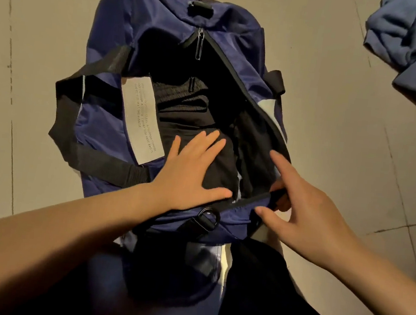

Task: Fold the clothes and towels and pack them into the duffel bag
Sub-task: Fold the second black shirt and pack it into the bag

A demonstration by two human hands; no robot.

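A navy duffel bag (128, 28) with black straps lies open on the floor, its zipper parted. Folded black clothing (181, 103) lies inside it. My left hand (190, 171) rests flat on the black clothing near the bag's near end, fingers straight and spread. My right hand (306, 208) is at the bag's near right rim (246, 200); its thumb and curled fingers pinch the dark zipper edge while the index finger points out over the opening.
A crumpled blue garment (415, 51) lies on the tiled floor at the upper right. A grey printed label (141, 122) shows on the bag's left side. My dark trouser leg (264, 299) fills the bottom middle. Black strap loop (66, 106) sticks out left.
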